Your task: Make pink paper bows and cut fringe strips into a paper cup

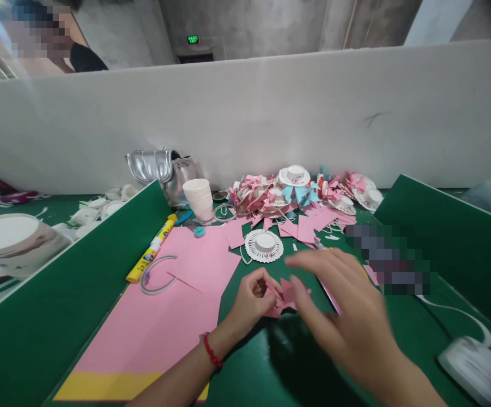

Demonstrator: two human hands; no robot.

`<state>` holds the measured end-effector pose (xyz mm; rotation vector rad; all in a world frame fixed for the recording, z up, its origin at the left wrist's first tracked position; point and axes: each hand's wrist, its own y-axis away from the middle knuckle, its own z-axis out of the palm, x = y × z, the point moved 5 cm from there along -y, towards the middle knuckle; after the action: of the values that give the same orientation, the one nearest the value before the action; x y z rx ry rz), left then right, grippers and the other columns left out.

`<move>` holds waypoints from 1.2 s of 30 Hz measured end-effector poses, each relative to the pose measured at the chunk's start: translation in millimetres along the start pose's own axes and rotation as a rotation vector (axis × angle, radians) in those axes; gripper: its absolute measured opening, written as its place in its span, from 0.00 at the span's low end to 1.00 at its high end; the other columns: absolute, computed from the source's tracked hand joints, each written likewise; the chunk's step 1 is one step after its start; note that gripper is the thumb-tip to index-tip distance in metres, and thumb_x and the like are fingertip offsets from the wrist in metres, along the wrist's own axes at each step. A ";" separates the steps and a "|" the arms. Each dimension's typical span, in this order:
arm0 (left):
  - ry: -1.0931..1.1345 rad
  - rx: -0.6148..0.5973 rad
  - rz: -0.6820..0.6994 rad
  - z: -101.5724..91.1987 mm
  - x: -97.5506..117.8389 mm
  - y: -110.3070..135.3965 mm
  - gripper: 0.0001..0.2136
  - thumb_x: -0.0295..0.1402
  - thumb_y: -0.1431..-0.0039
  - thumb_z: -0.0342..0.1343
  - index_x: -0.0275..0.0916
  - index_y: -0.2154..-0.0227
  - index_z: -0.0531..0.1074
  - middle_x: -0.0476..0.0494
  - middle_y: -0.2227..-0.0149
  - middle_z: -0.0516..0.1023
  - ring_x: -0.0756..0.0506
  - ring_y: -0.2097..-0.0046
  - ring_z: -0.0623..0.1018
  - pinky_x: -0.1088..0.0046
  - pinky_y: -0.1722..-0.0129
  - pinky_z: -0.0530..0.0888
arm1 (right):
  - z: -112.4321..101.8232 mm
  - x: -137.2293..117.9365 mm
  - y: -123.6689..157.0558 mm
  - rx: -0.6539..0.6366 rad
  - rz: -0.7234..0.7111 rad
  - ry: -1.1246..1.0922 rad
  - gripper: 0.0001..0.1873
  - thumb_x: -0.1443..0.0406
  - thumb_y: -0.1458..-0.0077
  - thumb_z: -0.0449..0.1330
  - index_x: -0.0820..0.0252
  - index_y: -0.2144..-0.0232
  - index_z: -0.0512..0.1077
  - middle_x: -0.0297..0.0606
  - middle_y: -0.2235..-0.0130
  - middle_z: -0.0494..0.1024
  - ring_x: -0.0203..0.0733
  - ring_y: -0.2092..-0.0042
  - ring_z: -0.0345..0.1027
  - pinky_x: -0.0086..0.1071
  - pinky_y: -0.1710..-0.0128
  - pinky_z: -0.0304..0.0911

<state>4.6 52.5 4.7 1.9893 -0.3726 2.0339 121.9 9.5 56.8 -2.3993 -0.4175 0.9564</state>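
Note:
My left hand (252, 302), with a red cord on its wrist, pinches a small folded pink paper piece (285, 298) just above the green table (271, 367). My right hand (339, 305) hovers over the right side of that paper with its fingers stretched out and slightly blurred; it holds nothing. A white paper-cup hat (264, 245) lies flat just beyond the hands. Large pink paper sheets (164, 316) lie to the left of my left forearm.
A yellow glue tube (152, 250), a clear headband (157, 275), stacked paper cups (199, 199), a silver bag (160, 167) and a heap of pink-and-blue decorated hats (305, 195) line the back. Green dividers stand left and right. A white device (477, 367) sits bottom right. Another person is behind the white partition.

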 end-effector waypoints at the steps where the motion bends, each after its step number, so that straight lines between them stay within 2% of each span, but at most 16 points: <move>1: 0.004 0.004 -0.011 0.1 -0.6 0.1 0.05 0.25 0.61 0.51 0.38 0.82 0.59 0.53 0.81 0.67 0.52 0.77 0.68 0.76 0.76 0.64 | -2.4 5.3 -7.2 -0.078 0.090 -0.071 0.20 0.68 0.49 0.57 0.57 0.52 0.65 0.45 0.52 0.71 0.50 0.52 0.64 0.45 0.52 0.57; 3: 0.001 0.016 -0.037 0.2 -2.2 -0.5 0.05 0.25 0.61 0.53 0.38 0.81 0.61 0.55 0.82 0.65 0.53 0.79 0.66 0.77 0.78 0.63 | 0.9 21.8 -14.6 -0.230 0.253 -0.221 0.27 0.68 0.54 0.60 0.63 0.49 0.62 0.50 0.49 0.68 0.53 0.51 0.63 0.46 0.54 0.59; 4: -0.007 0.023 -0.046 0.1 -2.9 -1.1 0.05 0.25 0.60 0.53 0.38 0.80 0.62 0.55 0.82 0.65 0.53 0.79 0.66 0.78 0.78 0.63 | 5.2 29.4 -15.3 -0.298 0.280 -0.270 0.27 0.67 0.55 0.61 0.61 0.51 0.64 0.47 0.53 0.72 0.51 0.54 0.67 0.41 0.58 0.63; 6: -0.047 0.048 -0.039 -1.4 -3.4 -2.8 0.04 0.26 0.60 0.56 0.37 0.79 0.65 0.53 0.79 0.67 0.52 0.76 0.67 0.77 0.76 0.64 | 14.4 43.9 -12.1 -0.377 0.324 -0.354 0.16 0.69 0.55 0.60 0.58 0.60 0.72 0.37 0.65 0.78 0.43 0.65 0.71 0.32 0.68 0.66; 8: -0.053 0.092 -0.040 -4.6 -4.7 -4.4 0.07 0.26 0.60 0.58 0.36 0.76 0.67 0.50 0.75 0.70 0.51 0.71 0.70 0.76 0.72 0.66 | 20.6 56.1 -5.9 -0.372 0.377 -0.402 0.05 0.69 0.55 0.59 0.59 0.72 0.75 0.31 0.78 0.74 0.37 0.75 0.67 0.27 0.77 0.61; 10: 0.041 0.140 -0.063 -7.8 -7.6 -5.3 0.12 0.28 0.60 0.60 0.37 0.70 0.66 0.48 0.71 0.71 0.50 0.68 0.72 0.75 0.69 0.67 | 22.9 65.7 0.2 -0.295 0.444 -0.430 0.04 0.68 0.55 0.59 0.61 0.78 0.72 0.28 0.83 0.67 0.34 0.80 0.61 0.26 0.81 0.55; 14: 0.243 0.138 -0.118 -6.8 -12.9 -5.5 0.20 0.31 0.59 0.61 0.39 0.63 0.59 0.47 0.66 0.71 0.51 0.69 0.73 0.72 0.65 0.68 | 27.5 72.8 10.5 -0.121 0.562 -0.517 0.08 0.61 0.53 0.56 0.59 0.75 0.65 0.27 0.81 0.65 0.32 0.83 0.59 0.26 0.84 0.55; 17: 0.190 0.097 -0.141 -3.7 -13.1 -4.9 0.19 0.31 0.58 0.61 0.39 0.64 0.60 0.49 0.70 0.71 0.52 0.71 0.71 0.74 0.68 0.67 | 35.3 65.0 16.7 -0.060 0.603 -0.579 0.10 0.58 0.53 0.56 0.57 0.74 0.60 0.28 0.75 0.66 0.32 0.83 0.64 0.27 0.83 0.60; 19: 0.134 0.113 -0.136 -4.8 -12.1 -4.5 0.15 0.31 0.57 0.59 0.38 0.66 0.61 0.51 0.73 0.70 0.52 0.72 0.70 0.75 0.69 0.65 | 38.9 57.6 20.0 -0.043 0.610 -0.591 0.11 0.58 0.53 0.56 0.56 0.73 0.58 0.28 0.75 0.66 0.34 0.82 0.66 0.28 0.83 0.62; 23: 0.063 0.139 -0.124 -8.4 -11.7 -4.3 0.10 0.30 0.56 0.58 0.36 0.70 0.63 0.51 0.75 0.69 0.53 0.74 0.68 0.77 0.73 0.63 | 29.0 52.7 20.5 0.037 0.567 -0.462 0.10 0.60 0.53 0.58 0.56 0.71 0.60 0.27 0.78 0.64 0.36 0.80 0.62 0.30 0.80 0.60; 26: 0.044 0.070 -0.128 -5.2 -12.5 -3.7 0.12 0.28 0.56 0.58 0.38 0.68 0.62 0.56 0.80 0.66 0.55 0.79 0.64 0.79 0.78 0.58 | 13.1 54.9 14.1 0.121 0.493 -0.344 0.10 0.63 0.56 0.61 0.56 0.69 0.66 0.34 0.71 0.66 0.43 0.69 0.62 0.36 0.69 0.59; 28: 0.029 0.001 -0.111 -1.0 -10.6 -2.6 0.14 0.26 0.58 0.58 0.38 0.67 0.61 0.59 0.81 0.64 0.56 0.80 0.63 0.80 0.79 0.58 | 9.5 54.5 8.6 0.089 0.444 -0.356 0.13 0.66 0.59 0.62 0.56 0.66 0.69 0.38 0.64 0.69 0.46 0.61 0.62 0.38 0.61 0.58; 30: -0.004 -0.063 -0.094 2.7 -7.4 -1.4 0.15 0.25 0.59 0.58 0.38 0.66 0.62 0.59 0.81 0.65 0.56 0.80 0.64 0.80 0.78 0.59 | 12.0 53.1 4.8 0.005 0.419 -0.415 0.13 0.68 0.61 0.62 0.56 0.68 0.72 0.38 0.63 0.72 0.46 0.60 0.64 0.37 0.60 0.59; 32: -0.031 -0.076 -0.097 2.8 -4.7 -1.0 0.15 0.25 0.59 0.58 0.38 0.66 0.63 0.56 0.79 0.68 0.55 0.78 0.67 0.79 0.76 0.62 | 16.7 53.7 4.2 -0.076 0.440 -0.477 0.07 0.70 0.62 0.62 0.58 0.74 0.74 0.36 0.71 0.75 0.44 0.66 0.68 0.34 0.65 0.62; 34: -0.009 -0.017 -0.105 -2.2 -3.0 -2.2 0.16 0.27 0.59 0.60 0.38 0.66 0.62 0.53 0.76 0.72 0.52 0.74 0.72 0.77 0.73 0.66 | 20.2 57.6 6.1 -0.112 0.502 -0.531 0.01 0.68 0.62 0.63 0.60 0.79 0.74 0.34 0.78 0.75 0.42 0.74 0.68 0.32 0.73 0.63; 36: 0.068 0.071 -0.099 -9.3 -2.4 -4.0 0.17 0.28 0.60 0.61 0.38 0.66 0.61 0.50 0.74 0.74 0.50 0.71 0.74 0.74 0.69 0.68 | 21.6 62.5 8.8 -0.097 0.572 -0.582 0.04 0.65 0.62 0.64 0.62 0.81 0.73 0.33 0.80 0.74 0.39 0.77 0.66 0.30 0.77 0.63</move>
<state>-2.6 59.7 2.1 1.9320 -0.1858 2.0733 151.4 38.5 4.4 -2.3298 0.0460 1.9407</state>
